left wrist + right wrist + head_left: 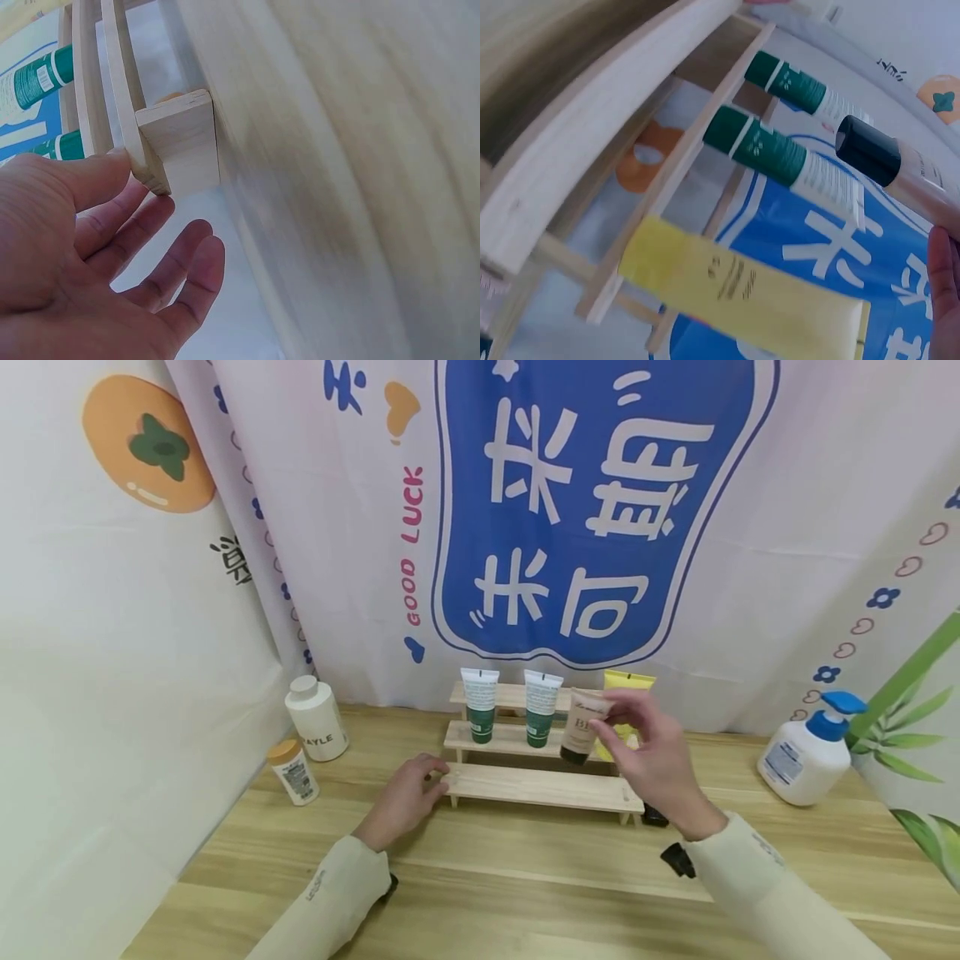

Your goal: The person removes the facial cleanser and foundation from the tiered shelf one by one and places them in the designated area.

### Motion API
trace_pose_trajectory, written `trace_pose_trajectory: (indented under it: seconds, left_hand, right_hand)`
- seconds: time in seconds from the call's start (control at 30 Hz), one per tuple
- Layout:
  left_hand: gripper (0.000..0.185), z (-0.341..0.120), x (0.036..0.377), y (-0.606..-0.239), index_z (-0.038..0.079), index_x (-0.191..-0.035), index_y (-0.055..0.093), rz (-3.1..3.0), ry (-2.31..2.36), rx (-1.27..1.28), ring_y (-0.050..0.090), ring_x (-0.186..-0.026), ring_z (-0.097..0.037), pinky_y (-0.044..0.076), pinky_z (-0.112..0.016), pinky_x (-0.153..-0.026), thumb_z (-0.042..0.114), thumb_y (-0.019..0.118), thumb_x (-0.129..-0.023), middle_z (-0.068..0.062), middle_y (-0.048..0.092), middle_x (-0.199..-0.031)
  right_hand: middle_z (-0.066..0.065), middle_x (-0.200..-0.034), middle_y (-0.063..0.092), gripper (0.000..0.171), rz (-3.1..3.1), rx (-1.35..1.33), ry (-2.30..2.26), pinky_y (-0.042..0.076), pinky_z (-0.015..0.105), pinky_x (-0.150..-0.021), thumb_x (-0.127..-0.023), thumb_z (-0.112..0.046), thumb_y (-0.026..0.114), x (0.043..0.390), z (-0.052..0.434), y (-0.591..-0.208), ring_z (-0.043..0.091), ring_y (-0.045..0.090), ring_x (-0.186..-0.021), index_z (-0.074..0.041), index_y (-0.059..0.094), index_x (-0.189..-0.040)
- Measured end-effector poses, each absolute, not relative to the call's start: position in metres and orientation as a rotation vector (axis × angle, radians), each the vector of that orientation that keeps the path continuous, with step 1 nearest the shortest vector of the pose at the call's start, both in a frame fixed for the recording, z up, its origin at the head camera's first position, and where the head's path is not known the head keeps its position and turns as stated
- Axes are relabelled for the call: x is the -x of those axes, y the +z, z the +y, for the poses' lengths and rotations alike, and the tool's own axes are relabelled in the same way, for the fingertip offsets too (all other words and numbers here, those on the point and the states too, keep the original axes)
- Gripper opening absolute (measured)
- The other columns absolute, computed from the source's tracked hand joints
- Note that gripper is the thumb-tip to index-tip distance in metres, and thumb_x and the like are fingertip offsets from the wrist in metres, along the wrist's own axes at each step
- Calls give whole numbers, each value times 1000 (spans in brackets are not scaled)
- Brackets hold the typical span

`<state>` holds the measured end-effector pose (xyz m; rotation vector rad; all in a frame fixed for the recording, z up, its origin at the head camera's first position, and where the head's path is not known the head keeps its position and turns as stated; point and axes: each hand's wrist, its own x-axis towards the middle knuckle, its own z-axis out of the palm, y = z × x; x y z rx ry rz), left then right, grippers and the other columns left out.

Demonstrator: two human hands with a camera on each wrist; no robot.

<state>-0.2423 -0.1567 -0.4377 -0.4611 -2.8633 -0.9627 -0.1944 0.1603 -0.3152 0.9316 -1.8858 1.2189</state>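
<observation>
A three-step wooden rack (pixel 540 787) stands at the middle of the table. Two green-and-white tubes (pixel 480 703) (pixel 542 708) stand cap down on its middle step, and a yellow tube (pixel 628 689) stands behind my right hand. That right hand (pixel 611 728) pinches a beige tube with a black cap (pixel 579 731), tilted just above the middle step. The right wrist view shows the beige tube (pixel 889 159), the green tubes (pixel 780 154) and the yellow tube (pixel 742 289). My left hand (pixel 433 778) rests at the rack's left end; its thumb touches the lowest board (pixel 176 150), fingers (pixel 169 251) loose.
A white bottle (pixel 317 718) and a small orange-capped bottle (pixel 294 772) stand at the left. A white pump bottle with a blue pump (pixel 806 756) stands at the right. A small black object (pixel 654 816) lies by the rack's right foot. A printed cloth backdrop hangs close behind.
</observation>
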Motion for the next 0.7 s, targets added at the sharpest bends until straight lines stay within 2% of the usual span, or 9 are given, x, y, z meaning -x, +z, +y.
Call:
trace_pose_trajectory:
  seconds: [0.2,0.4,0.7]
  left_hand:
    - [21,-157,244,-439,6,-111,64,-2868,-944,456,55,-103,-26,48,-41,-86,10,66,-90,-10,59,-116]
    - [21,-158,245,-442,7,-111,64,-2870,-938,448,56,-103,-25,48,-41,-86,10,66,-89,-9,59,-117]
    - [20,-157,243,-441,6,-109,65,-2841,-959,459,56,-99,-26,48,-40,-84,8,67,-89,-8,60,-114]
  right_hand:
    - [19,-97,59,44,-1875,-917,1157,51,20,-73,-68,29,66,188,181,-314,18,59,-79,15,51,-108]
    - [18,-96,61,49,-1869,-848,1121,51,19,-75,-65,31,67,197,205,-331,16,59,-80,14,53,-109]
    - [13,-95,61,46,-1997,-572,1005,46,11,-77,-75,21,66,202,252,-350,3,56,-86,6,54,-117]
